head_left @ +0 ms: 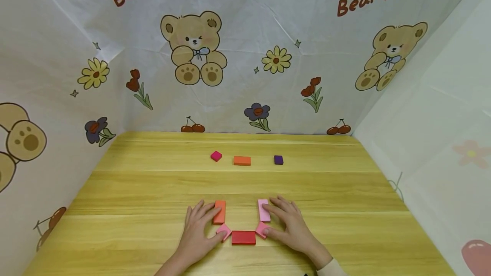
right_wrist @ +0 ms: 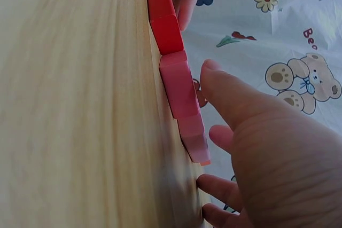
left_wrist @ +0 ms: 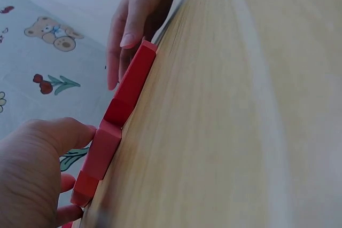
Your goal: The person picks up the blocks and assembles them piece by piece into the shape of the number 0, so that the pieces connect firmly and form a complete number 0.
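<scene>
Toy blocks lie on the table in a U shape. A red block [head_left: 243, 237] forms the bottom, flanked by two pink blocks set at an angle, the left pink block [head_left: 224, 231] and the right pink block [head_left: 262, 229]. An orange block [head_left: 219, 212] extends up the left side; a light pink block [head_left: 264, 210] extends up the right. My left hand [head_left: 198, 231] touches the orange block with its fingertips and the left pink block with its thumb. Over the light pink block is the index finger of my right hand [head_left: 290, 228], its thumb by the right pink block.
Farther back on the wooden table [head_left: 153, 182] lie a magenta block [head_left: 216, 156], another orange block [head_left: 242, 161] and a dark purple block [head_left: 278, 160]. A white bear-print sheet [head_left: 238, 105] hangs along the back and sides of the table.
</scene>
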Demonstrator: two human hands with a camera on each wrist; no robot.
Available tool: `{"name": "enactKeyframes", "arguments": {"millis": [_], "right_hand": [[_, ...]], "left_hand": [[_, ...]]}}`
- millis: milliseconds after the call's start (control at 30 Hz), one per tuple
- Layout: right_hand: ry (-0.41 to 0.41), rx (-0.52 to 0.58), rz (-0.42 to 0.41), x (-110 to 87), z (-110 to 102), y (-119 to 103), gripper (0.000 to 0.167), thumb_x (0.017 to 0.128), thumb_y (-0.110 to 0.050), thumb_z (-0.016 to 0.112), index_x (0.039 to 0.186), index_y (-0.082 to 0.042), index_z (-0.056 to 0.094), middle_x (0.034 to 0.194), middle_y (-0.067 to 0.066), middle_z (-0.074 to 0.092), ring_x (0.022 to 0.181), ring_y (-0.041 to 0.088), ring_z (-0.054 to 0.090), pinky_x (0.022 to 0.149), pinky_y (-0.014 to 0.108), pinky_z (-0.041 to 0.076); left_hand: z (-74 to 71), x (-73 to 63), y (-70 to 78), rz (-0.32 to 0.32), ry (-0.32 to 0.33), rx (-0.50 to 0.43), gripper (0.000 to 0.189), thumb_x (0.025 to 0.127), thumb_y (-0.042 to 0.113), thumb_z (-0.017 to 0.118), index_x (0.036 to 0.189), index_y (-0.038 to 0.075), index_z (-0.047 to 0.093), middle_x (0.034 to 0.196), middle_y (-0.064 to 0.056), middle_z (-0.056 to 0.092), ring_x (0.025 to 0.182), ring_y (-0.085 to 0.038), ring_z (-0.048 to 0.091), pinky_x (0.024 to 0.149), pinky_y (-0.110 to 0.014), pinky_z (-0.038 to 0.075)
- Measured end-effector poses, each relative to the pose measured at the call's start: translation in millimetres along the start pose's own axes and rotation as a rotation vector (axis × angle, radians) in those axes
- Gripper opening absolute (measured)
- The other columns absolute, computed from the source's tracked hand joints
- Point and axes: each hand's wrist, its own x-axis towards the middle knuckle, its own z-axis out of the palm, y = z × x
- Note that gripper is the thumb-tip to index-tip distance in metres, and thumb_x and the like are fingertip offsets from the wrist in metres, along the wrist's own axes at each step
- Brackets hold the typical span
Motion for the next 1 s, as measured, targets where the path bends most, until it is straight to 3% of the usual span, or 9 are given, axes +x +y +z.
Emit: {"name": "enactKeyframes", "arguments": {"millis": [200,367,467,667,767,1000], "right_hand": [[-0.003,0.046,0.021,2.3,-1.9,1.1,0.06,0.082,-0.041,0.076,0.135,-0.018,0.06,0.14,0.016,0.054,0.138,0.044,0.038,0.108,0.073,0.018],[-0.023,0.135,0.106,6.8,-14.8,5.3,0.062,0.085,-0.037,0.075,0.139,-0.014,0.056,0.143,0.012,0.053,0.135,0.038,0.044,0.109,0.064,0.032],[0.007,0.152,0.123,16.1,-30.5,8.7,0.06,0.087,-0.03,0.073,0.14,-0.01,0.053,0.141,0.012,0.055,0.128,0.037,0.052,0.103,0.06,0.042],[0.144,0.148,0.116,57.9,-64.7,24.0,0.055,0.088,-0.018,0.073,0.139,-0.008,0.054,0.132,0.018,0.058,0.113,0.038,0.06,0.093,0.059,0.049],[0.192,0.171,0.155,83.5,-77.5,37.3,0.054,0.088,-0.017,0.073,0.138,-0.007,0.054,0.132,0.02,0.057,0.11,0.038,0.061,0.09,0.058,0.051],[0.124,0.26,0.356,129.3,-86.4,68.5,0.061,0.091,-0.02,0.07,0.146,-0.011,0.046,0.146,0.021,0.044,0.121,0.041,0.053,0.094,0.054,0.051]], "left_hand": [[-0.9,0.4,-1.6,-0.004,0.005,0.002,0.058,0.073,0.039,0.082,0.122,0.011,0.068,0.132,-0.01,0.06,0.135,-0.046,0.037,0.108,-0.075,0.013],[1.4,0.2,-0.9,0.0,0.006,-0.002,0.058,0.073,0.04,0.082,0.122,0.011,0.068,0.132,-0.009,0.06,0.135,-0.045,0.038,0.108,-0.075,0.013],[2.5,0.3,0.2,0.003,0.006,-0.003,0.059,0.073,0.039,0.082,0.123,0.012,0.068,0.132,-0.009,0.06,0.134,-0.045,0.039,0.108,-0.074,0.013],[2.0,-0.4,1.3,-0.009,-0.002,-0.01,0.058,0.073,0.039,0.081,0.123,0.011,0.068,0.132,-0.009,0.06,0.134,-0.046,0.039,0.108,-0.075,0.013],[1.0,-0.6,1.0,-0.022,-0.019,-0.018,0.059,0.074,0.04,0.081,0.123,0.011,0.067,0.133,-0.009,0.059,0.136,-0.046,0.037,0.109,-0.075,0.011],[-1.3,-1.1,-1.2,-0.014,-0.017,-0.007,0.059,0.075,0.043,0.08,0.123,0.012,0.067,0.132,-0.008,0.06,0.136,-0.045,0.038,0.109,-0.074,0.012]]}}
